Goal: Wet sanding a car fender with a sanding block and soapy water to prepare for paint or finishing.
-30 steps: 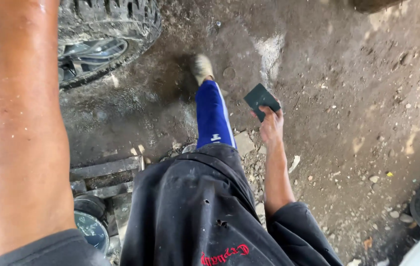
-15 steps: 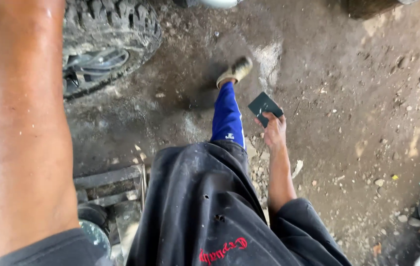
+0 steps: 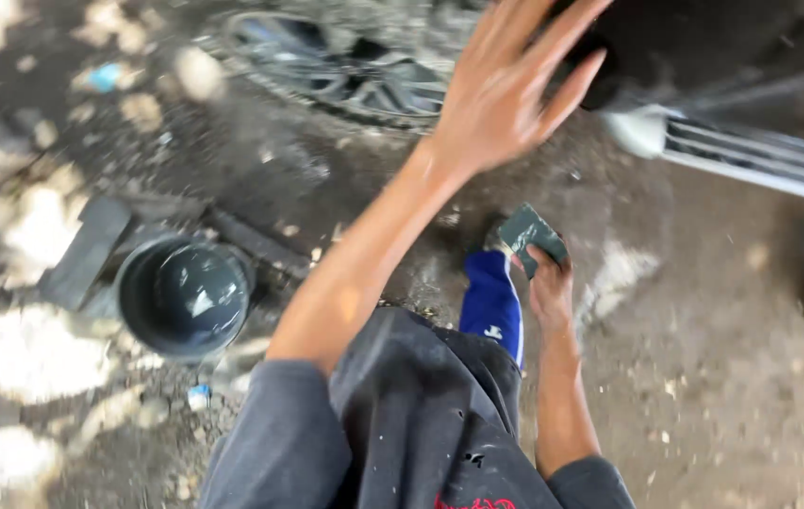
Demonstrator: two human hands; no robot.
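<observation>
Two hands show, each doing something different. Low and right of centre, the right hand [image 3: 549, 287] is closed around a small dark green rectangular block [image 3: 531, 238], fingers wrapped over its lower edge, so the block sticks up above the knuckles. It looks like a sanding or rubbing block, though the blur keeps me from being sure. The block hangs over the dirt floor [image 3: 722, 377], just beside a blue-socked foot [image 3: 491, 302], and touches no surface that I can see.

At the upper centre, the left hand [image 3: 505, 90] is raised with fingers spread wide and holds nothing; it reaches toward the dark body of a vehicle [image 3: 704, 47] and its pale side step [image 3: 751, 155], but contact cannot be confirmed.

As a judgement, the work seems barely started or paused: the block is in hand, not pressed against anything. A dark round bucket [image 3: 183, 297] sits at middle left, a wheel [image 3: 345, 75] lies beyond.
</observation>
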